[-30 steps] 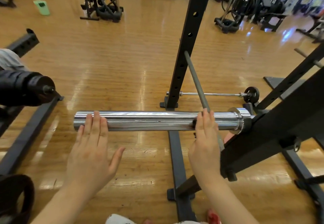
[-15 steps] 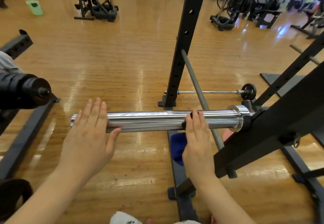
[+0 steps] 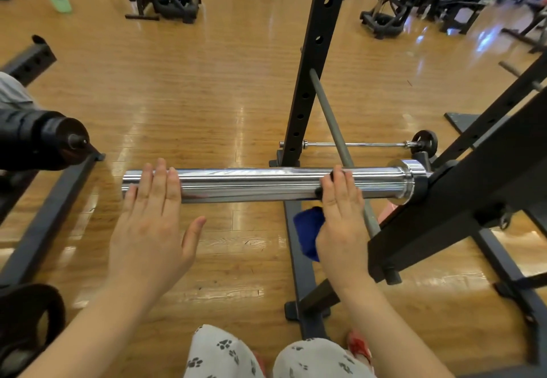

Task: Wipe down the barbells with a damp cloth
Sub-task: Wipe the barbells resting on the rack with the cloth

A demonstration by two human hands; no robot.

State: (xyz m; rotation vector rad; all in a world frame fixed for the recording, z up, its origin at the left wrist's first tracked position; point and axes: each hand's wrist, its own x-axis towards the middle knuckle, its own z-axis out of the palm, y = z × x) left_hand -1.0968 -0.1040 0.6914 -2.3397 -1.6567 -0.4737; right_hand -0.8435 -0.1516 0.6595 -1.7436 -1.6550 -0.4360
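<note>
A chrome barbell sleeve (image 3: 251, 183) runs level across the middle, its collar (image 3: 410, 179) resting against the black rack on the right. My left hand (image 3: 148, 229) lies flat on the sleeve's left end, fingers straight and thumb spread out to the side. My right hand (image 3: 340, 229) drapes over the sleeve close to the collar and holds a blue cloth (image 3: 307, 229) against the metal. Part of the cloth hangs below the palm, and dark edges show at the fingertips. The right thumb is hidden.
A black rack upright (image 3: 313, 67) stands just behind the sleeve, with a thin grey bar (image 3: 331, 117) leaning across it. A small barbell (image 3: 355, 143) lies on the wooden floor beyond. A black sleeve end (image 3: 38, 141) juts in from the left, and a heavy rack beam (image 3: 473, 200) slants at the right.
My right hand has slid slightly left along the sleeve, and the blue cloth now hangs in view beneath it. My left thumb has come away from the sleeve and spread out.
</note>
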